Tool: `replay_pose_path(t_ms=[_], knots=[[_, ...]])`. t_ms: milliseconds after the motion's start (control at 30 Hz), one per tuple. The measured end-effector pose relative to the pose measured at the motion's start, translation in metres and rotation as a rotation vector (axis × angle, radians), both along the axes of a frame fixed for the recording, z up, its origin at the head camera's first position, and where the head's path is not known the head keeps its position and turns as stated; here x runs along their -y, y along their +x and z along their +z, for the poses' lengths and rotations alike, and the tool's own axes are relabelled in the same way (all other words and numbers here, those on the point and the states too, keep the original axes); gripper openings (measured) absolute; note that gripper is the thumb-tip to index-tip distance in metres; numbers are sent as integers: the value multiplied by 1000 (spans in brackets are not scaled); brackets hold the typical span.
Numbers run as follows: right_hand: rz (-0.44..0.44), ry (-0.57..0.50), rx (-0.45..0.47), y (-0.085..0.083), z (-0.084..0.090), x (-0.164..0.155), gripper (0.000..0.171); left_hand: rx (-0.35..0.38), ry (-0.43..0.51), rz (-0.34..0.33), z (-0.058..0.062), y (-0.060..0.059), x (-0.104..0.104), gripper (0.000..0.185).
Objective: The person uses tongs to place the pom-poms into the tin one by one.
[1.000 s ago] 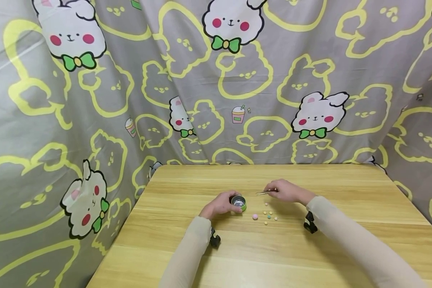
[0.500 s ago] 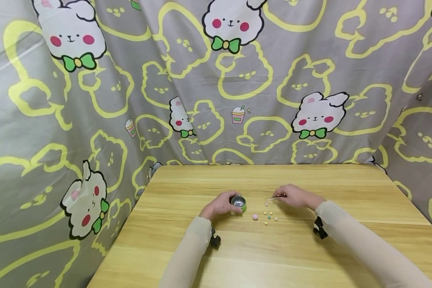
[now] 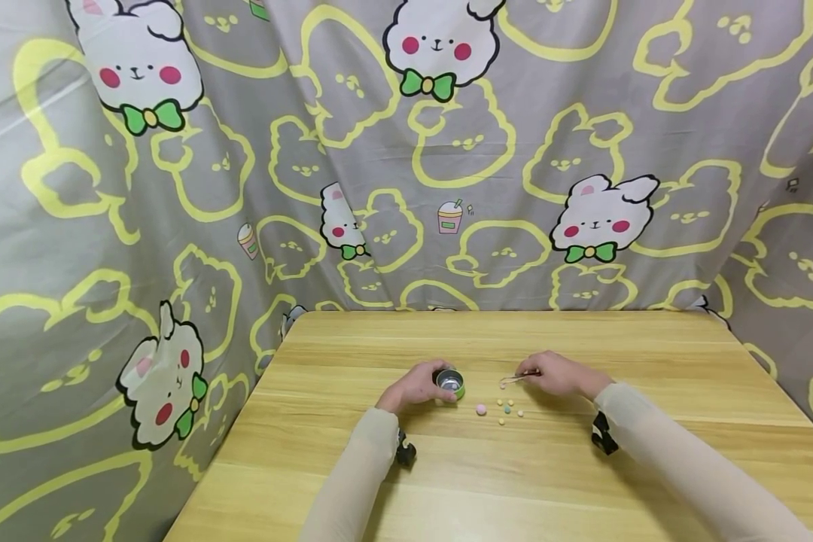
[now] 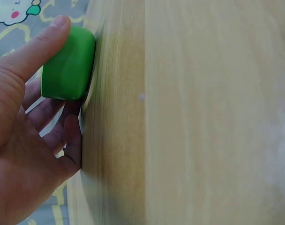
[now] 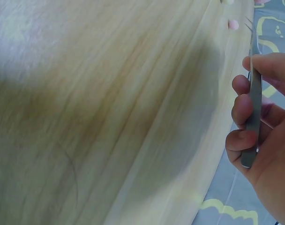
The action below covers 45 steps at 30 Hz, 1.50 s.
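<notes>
Left hand [image 3: 418, 382] around green tin [image 4: 70, 68], pale spot [image 3: 455, 386] inside.

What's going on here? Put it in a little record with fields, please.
Left hand: grips a round green tin with a silvery inside, open side up
Right hand: holds slim metal tweezers
Nearest the tweezers: small pale pink ball; contact unclear
Also on the light wood-grain table: larger pink ball, three yellow balls, teal ball, white ball
Backdrop: grey fabric curtain with yellow outlines and white rabbits
</notes>
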State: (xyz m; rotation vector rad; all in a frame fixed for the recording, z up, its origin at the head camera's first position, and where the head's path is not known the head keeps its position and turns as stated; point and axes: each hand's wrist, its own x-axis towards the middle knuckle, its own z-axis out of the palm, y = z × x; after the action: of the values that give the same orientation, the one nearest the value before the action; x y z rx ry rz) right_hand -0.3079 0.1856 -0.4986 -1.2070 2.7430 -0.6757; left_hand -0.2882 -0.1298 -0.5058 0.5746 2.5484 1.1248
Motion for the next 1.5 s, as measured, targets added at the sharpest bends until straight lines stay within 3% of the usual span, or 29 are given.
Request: replay_pose_path(t_ms=[400,1167,1500], knots=[[51,-29,-41,-1,-7,-2,10,0,-6,10,-1,-1,0,50],[70,-26,-49,-2,-13,-2,10,14,4,2,0,-1,1,48],[20,-26,12,-6,-14,-4,13,21,7,2,1,0,1,48]])
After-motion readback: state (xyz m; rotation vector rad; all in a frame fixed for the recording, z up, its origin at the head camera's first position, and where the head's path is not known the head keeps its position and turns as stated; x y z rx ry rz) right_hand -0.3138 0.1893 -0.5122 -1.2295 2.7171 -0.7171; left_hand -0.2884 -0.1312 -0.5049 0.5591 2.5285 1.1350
